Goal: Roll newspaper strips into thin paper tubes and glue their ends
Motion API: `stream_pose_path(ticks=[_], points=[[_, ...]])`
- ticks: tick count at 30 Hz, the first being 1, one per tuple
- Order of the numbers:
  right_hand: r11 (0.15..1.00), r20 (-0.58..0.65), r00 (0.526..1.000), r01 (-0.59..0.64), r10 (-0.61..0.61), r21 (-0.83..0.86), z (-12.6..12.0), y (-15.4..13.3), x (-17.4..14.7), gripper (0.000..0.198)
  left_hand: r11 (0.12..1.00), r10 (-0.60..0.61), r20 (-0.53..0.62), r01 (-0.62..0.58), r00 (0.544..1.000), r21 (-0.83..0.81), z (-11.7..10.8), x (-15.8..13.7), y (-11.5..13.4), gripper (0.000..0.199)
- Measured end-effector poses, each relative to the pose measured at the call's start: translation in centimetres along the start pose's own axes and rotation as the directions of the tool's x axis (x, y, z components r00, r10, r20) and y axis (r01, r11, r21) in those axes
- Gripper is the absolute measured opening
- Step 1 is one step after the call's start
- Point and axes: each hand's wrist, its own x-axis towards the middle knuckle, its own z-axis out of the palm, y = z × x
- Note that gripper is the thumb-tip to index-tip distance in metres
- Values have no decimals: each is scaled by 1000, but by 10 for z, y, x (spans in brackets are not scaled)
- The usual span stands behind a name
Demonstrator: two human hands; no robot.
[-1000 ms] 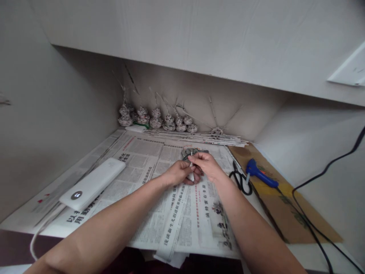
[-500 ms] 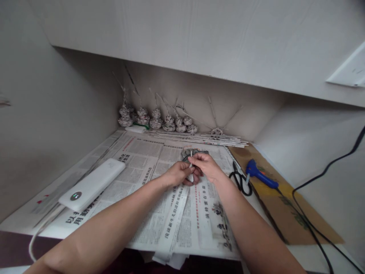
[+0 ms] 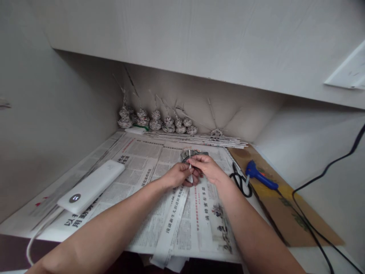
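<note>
A thin white paper roll (image 3: pixel 190 153) stands nearly upright between my hands, its tip showing above the fingers. My left hand (image 3: pixel 179 174) pinches it from the left, thumb and index finger pressed together. From the right, my right hand (image 3: pixel 203 166) closes its fingertips on the same roll, just above the left thumb. Both hands hover over the newspaper, almost touching each other. Just behind them lies a dark grey, ribbed object (image 3: pixel 186 155), partly hidden by my fingers. Long cut newspaper strips (image 3: pixel 168 236) run from below my hands to the front edge.
Several woven paper gourds (image 3: pixel 156 120) line the back wall behind a bundle of paper sticks (image 3: pixel 196 139). A white power bank (image 3: pixel 94 184) lies left. Black-handled scissors (image 3: pixel 241 180) and a blue glue gun (image 3: pixel 261 175) with its cord lie right, near cardboard (image 3: pixel 308 224). A panel overhangs the back.
The paper roll's tip shows slightly higher above my fingers and stands a little straighter. My hands keep nearly the same place and grip.
</note>
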Motion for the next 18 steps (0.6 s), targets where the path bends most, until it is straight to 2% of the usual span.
stream_pose_path(ticks=[7, 13, 18], points=[[997, -131, 991, 1, 10, 82, 1, 2, 2, 34, 999, -33, 18, 33, 999, 24, 3, -2, 3, 45], [996, -54, 999, -5, 10, 86, -1, 1, 2, 32, 999, -43, 15, 43, 999, -1, 4, -1, 2, 45], [983, -206, 979, 31, 6, 180, 3, 0, 3, 36, 999, -33, 15, 33, 999, 4, 3, 0, -3, 46]])
